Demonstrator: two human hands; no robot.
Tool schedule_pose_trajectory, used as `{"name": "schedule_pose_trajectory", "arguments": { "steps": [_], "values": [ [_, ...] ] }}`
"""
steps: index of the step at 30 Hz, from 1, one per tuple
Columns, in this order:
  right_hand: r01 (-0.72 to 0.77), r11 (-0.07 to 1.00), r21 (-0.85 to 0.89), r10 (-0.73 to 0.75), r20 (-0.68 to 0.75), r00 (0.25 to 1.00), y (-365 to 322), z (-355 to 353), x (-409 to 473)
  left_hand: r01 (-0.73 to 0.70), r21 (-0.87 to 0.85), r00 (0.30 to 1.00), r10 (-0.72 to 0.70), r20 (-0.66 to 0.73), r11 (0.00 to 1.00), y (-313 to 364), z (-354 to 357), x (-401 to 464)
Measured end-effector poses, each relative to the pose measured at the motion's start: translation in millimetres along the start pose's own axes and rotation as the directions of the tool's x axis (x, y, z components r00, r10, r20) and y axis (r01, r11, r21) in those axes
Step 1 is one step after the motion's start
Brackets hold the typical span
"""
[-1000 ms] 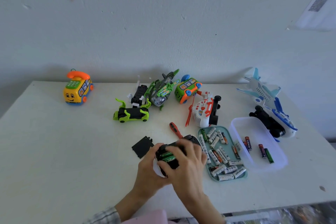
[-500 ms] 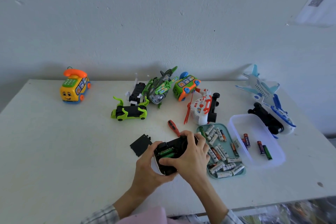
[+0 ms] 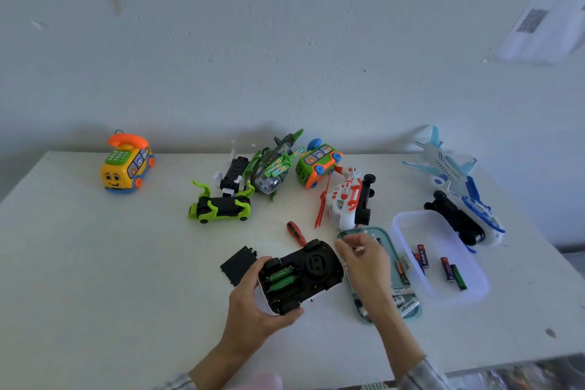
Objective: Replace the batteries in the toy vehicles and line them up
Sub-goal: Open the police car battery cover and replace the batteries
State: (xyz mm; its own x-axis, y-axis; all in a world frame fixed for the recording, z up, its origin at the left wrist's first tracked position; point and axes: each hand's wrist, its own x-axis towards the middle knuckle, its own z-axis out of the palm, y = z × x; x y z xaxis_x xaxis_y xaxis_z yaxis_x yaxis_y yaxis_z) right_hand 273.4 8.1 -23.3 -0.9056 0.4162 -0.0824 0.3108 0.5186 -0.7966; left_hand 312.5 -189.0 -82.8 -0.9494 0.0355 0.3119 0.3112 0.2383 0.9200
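- The left hand (image 3: 253, 304) cups an upturned black toy car (image 3: 300, 275), fingers curled round its near end, so the open battery bay faces up and stays steady; two green batteries (image 3: 280, 277) lie in the bay, and a slot nearer the wrist looks unfilled.
- The right hand (image 3: 367, 263) hovers just right of the car over the teal tray (image 3: 411, 313) of fresh cells, fingers bent as if pinching one; whether it has a cell I cannot tell.
- The black battery cover (image 3: 237, 264) lies on the desk (image 3: 95, 279) just left of the left hand, with the red screwdriver (image 3: 296, 233) just beyond the car, both handy for closing up.
- A clear tub (image 3: 408, 231), right of the right hand, holds a few loose cells, probably the spent ones kept apart.
- The other toys sit well beyond both hands, not yet lined up.
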Motion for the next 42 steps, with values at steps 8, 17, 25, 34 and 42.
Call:
{"name": "schedule_pose_trajectory", "arguments": {
  "steps": [8,17,25,34,42],
  "values": [
    [0.03,0.82,-0.572,-0.087,-0.072,0.994,19,7,45,0.052,-0.022,0.998,-0.052,0.028,0.998,0,0,1],
    [-0.022,0.831,-0.556,0.016,-0.015,1.0,14,9,56,0.067,-0.024,0.997,-0.067,0.037,0.997,-2,-1,-1],
    [0.071,0.984,0.163,-0.085,0.083,0.993,-17,-29,21,0.102,-0.032,0.995,-0.101,0.021,0.994,-2,1,2],
    [0.146,0.954,0.262,-0.198,0.185,0.962,-42,-32,-10,0.084,-0.023,0.996,-0.084,0.02,0.996,-3,1,3],
    [0.087,0.96,0.268,-0.157,0.253,0.955,-28,16,-58,0.031,0.009,1.0,-0.031,0.005,0.999,0,0,3]
  ]
}}
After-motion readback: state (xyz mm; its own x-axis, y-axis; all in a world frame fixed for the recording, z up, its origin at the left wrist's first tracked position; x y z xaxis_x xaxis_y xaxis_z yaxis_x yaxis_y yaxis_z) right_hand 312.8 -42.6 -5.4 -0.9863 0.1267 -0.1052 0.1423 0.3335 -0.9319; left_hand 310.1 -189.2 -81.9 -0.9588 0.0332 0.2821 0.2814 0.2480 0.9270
